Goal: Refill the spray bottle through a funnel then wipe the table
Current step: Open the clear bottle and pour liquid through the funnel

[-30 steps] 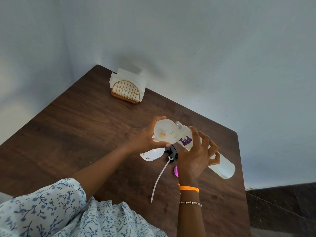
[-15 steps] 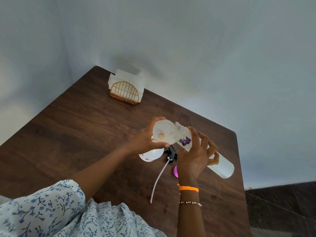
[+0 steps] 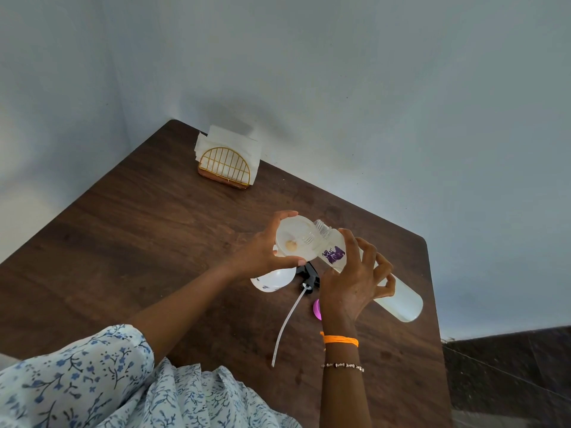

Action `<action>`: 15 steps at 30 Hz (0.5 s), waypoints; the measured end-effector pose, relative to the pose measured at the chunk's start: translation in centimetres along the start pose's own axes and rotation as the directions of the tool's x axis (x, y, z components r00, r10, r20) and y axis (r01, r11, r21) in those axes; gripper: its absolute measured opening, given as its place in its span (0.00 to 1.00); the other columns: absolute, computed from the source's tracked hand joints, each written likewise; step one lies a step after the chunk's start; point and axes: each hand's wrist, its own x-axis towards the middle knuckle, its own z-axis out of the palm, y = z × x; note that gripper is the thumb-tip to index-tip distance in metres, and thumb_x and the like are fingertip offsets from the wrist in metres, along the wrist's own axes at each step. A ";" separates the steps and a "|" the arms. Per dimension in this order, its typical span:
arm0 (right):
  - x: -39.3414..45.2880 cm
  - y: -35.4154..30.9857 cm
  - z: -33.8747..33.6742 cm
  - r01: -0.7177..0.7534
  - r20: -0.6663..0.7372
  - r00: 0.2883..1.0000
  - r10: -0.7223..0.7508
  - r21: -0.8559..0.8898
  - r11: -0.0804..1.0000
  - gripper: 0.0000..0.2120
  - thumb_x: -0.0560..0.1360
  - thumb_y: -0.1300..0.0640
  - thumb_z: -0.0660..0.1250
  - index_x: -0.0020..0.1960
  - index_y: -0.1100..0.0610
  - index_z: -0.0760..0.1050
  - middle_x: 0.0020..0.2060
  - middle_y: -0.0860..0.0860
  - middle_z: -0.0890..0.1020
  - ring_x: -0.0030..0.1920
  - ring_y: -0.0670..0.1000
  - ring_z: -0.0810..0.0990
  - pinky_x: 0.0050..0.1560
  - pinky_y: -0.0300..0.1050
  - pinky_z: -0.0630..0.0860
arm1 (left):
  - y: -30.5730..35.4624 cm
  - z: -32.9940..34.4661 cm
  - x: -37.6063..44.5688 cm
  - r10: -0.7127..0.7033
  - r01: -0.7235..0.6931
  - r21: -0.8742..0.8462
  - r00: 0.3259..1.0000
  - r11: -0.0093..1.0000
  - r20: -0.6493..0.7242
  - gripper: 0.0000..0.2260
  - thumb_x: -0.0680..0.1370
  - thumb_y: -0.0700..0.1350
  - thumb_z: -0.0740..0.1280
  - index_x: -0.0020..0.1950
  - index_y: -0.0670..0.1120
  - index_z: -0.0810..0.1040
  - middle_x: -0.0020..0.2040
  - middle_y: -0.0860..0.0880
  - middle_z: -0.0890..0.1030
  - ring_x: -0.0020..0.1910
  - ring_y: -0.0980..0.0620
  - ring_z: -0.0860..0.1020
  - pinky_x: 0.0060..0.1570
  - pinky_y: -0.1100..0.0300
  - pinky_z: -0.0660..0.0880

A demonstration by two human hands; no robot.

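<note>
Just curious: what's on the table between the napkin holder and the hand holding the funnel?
In the head view, nothing: only bare dark wood of the table lies between the napkin holder and the left hand gripping the funnel.

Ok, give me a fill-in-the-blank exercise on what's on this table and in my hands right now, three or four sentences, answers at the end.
1. The left hand holds the translucent plastic ____ over the white spray bottle.
2. The right hand tilts a clear bottle with a ____ label toward it.
3. The black trigger sprayer head with its dip tube lies on the dark wooden ____.
4. The gold wire holder by the wall holds white ____.

Missing words: funnel; purple; table; napkins
</note>
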 end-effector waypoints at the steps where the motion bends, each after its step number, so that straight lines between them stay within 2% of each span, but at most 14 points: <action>1: 0.0 0.0 0.0 -0.001 0.003 1.000 0.001 0.003 1.000 0.32 0.58 0.67 0.78 0.59 0.47 0.76 0.57 0.53 0.77 0.62 0.59 0.66 0.61 0.63 0.56 | -0.1 0.0 0.0 0.000 0.000 0.002 1.000 1.000 -0.001 0.37 0.70 0.47 0.73 0.70 0.54 0.53 0.71 0.51 0.63 0.61 0.59 0.64 0.53 0.69 0.66; 4: 0.0 0.1 0.1 0.000 0.002 1.000 0.000 0.007 1.000 0.33 0.59 0.67 0.78 0.59 0.47 0.75 0.57 0.52 0.77 0.62 0.57 0.64 0.61 0.63 0.56 | -0.2 0.0 0.0 0.003 -0.003 0.008 1.000 1.000 0.000 0.38 0.70 0.47 0.74 0.69 0.57 0.52 0.70 0.52 0.62 0.60 0.60 0.64 0.50 0.75 0.65; 9: 0.0 0.1 -0.1 0.004 -0.004 1.000 -0.004 0.013 1.000 0.32 0.59 0.67 0.78 0.59 0.48 0.75 0.57 0.53 0.77 0.62 0.58 0.65 0.61 0.64 0.57 | -0.2 0.0 0.0 -0.001 0.001 -0.003 1.000 1.000 0.004 0.38 0.70 0.47 0.74 0.69 0.56 0.52 0.70 0.52 0.62 0.62 0.57 0.65 0.55 0.65 0.67; 15: -0.1 0.0 -0.1 -0.005 0.004 1.000 0.005 0.016 1.000 0.32 0.60 0.66 0.78 0.59 0.47 0.75 0.59 0.52 0.77 0.63 0.57 0.64 0.62 0.63 0.56 | -0.1 0.0 0.0 -0.002 0.002 0.020 1.000 1.000 0.004 0.38 0.70 0.48 0.74 0.69 0.57 0.52 0.71 0.52 0.62 0.60 0.59 0.64 0.55 0.66 0.66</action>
